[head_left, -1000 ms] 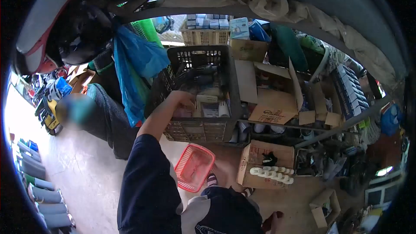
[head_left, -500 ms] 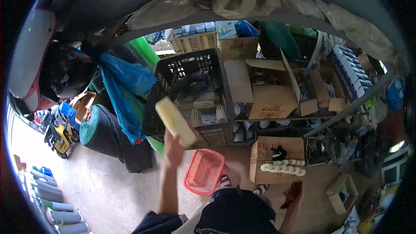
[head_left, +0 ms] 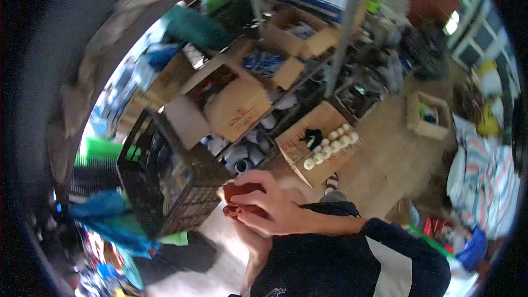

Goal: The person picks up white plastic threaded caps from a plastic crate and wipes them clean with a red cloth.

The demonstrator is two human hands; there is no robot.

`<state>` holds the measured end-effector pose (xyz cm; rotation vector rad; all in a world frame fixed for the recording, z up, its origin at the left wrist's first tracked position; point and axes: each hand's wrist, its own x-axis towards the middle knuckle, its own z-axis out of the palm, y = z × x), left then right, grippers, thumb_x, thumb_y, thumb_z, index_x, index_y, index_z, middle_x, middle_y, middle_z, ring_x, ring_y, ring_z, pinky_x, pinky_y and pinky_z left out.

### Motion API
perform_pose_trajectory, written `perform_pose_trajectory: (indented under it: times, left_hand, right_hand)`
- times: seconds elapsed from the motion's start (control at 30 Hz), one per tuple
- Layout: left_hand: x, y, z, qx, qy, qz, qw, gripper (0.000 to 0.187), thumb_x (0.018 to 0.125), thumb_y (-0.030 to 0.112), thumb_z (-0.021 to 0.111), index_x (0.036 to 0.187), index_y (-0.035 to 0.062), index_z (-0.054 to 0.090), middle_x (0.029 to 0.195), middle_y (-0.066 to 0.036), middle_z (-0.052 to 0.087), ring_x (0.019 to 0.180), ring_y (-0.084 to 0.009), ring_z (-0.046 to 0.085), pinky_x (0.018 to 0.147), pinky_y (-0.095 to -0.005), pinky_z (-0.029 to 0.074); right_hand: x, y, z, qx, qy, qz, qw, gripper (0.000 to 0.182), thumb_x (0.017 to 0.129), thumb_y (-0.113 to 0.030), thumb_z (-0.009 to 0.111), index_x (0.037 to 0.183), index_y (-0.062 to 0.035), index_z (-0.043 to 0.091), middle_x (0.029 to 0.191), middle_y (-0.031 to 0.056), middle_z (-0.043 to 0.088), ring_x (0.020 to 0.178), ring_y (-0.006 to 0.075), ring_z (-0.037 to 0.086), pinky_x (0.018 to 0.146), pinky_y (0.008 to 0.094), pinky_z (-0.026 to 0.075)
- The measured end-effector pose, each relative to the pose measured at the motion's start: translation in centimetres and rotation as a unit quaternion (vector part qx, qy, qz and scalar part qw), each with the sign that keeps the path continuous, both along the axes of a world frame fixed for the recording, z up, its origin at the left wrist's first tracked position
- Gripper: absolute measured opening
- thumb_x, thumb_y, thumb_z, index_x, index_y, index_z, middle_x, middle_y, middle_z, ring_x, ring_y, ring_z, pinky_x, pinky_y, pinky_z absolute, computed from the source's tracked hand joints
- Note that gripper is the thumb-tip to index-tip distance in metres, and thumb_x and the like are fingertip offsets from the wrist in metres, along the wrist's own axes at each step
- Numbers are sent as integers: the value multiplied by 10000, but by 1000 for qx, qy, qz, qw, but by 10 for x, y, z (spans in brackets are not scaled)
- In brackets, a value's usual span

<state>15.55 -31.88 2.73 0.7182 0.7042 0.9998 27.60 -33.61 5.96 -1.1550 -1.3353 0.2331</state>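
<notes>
My two hands meet low in the middle of the view. My right hand (head_left: 278,206) is closed over a reddish-brown cloth (head_left: 245,195), its fingers bent across the folds. Just below, my left hand (head_left: 254,242) comes up underneath the cloth. The cloth and my right hand hide the left fingers and most of what they hold. Ahead of the hands, a cardboard box (head_left: 297,140) carries rows of cream-coloured round pieces (head_left: 335,143) and a small black item (head_left: 312,138).
A black plastic crate (head_left: 192,201) stands left of my hands. Open cardboard boxes (head_left: 239,107) sit on a shelf with grey pipe fittings (head_left: 247,154) below. Another open box (head_left: 428,114) is on the floor at right, near a striped sack (head_left: 481,176). A slanting metal pole (head_left: 346,33) crosses the shelf.
The view has swung right. My hands, apart before, have come together, the cloth brought from the right onto the left hand. The pale oblong block in my left hand is now covered.
</notes>
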Motion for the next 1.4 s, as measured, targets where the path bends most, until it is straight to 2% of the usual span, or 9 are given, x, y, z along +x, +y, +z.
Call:
perform_pose_trajectory:
  times: [0.23,0.3,0.4,0.53,0.83,0.93,1.1,1.33,1.4]
  left_hand:
    - [34,26,-10,-18,-289,-190,938,603,1050,489,311,1493,80,322,1402,-137,465,1248,-268,496,1067,-393,400]
    - [41,21,-20,-25,-261,-235,936,622,1055,492,288,1518,78,279,1466,-135,403,1301,-280,449,1112,-400,351]
    - [74,-28,19,152,44,-180,971,656,1054,511,274,1531,62,247,1543,-130,308,1388,-294,362,1170,-398,275]
    - [71,9,-18,205,177,-112,956,695,1026,530,342,1514,45,239,1429,-165,412,1286,-299,466,1054,-433,411]
    - [99,-3,1,-112,-100,-118,982,630,970,536,511,1393,73,447,1357,-107,484,1225,-253,496,1036,-383,443]
    - [84,-13,-1,-382,-421,-50,821,652,936,469,619,1431,94,422,1403,-88,444,1291,-236,437,1097,-364,399]
    - [89,5,13,30,-102,-72,992,631,1017,444,456,1520,96,300,1464,-128,415,1304,-288,462,1063,-414,437]
    - [94,-17,28,279,232,-169,917,801,1007,572,408,1528,2,195,1499,-229,347,1397,-335,370,1119,-462,354]
    - [103,-26,29,289,199,-173,920,763,1030,534,374,1533,-2,170,1510,-226,326,1391,-342,370,1149,-466,311]
  right_hand:
    - [29,-28,-10,39,-55,-149,987,280,870,-279,721,1088,-121,643,1184,133,523,1131,348,512,945,472,389]
    - [58,-23,-1,3,-30,-240,970,260,898,-294,678,1090,-130,616,1148,126,531,1088,338,503,918,464,337]
    - [71,-33,-3,-72,59,-187,978,378,931,-372,581,1189,-98,553,1190,124,522,1174,346,445,947,475,295]
    - [44,-43,-17,-51,105,-189,975,558,930,-313,624,1335,21,437,1277,227,458,1188,369,422,1006,458,331]
    - [74,-69,-23,-66,-70,-168,981,538,845,-363,711,1268,-63,566,1237,166,503,1114,359,496,959,486,368]
    - [91,-56,-12,49,-42,-116,991,526,846,-336,717,1283,-88,561,1304,182,489,1189,378,482,1002,505,373]
    - [68,-58,-18,34,27,-25,999,540,887,-158,680,1375,-76,462,1458,230,374,1348,424,382,1113,508,342]
    - [87,-53,-18,34,119,-57,991,728,925,-266,636,1503,0,281,1537,231,277,1419,382,307,1166,456,252]
    - [88,-59,-6,10,129,-61,990,701,947,-249,577,1510,15,254,1536,239,288,1432,378,292,1171,448,230]
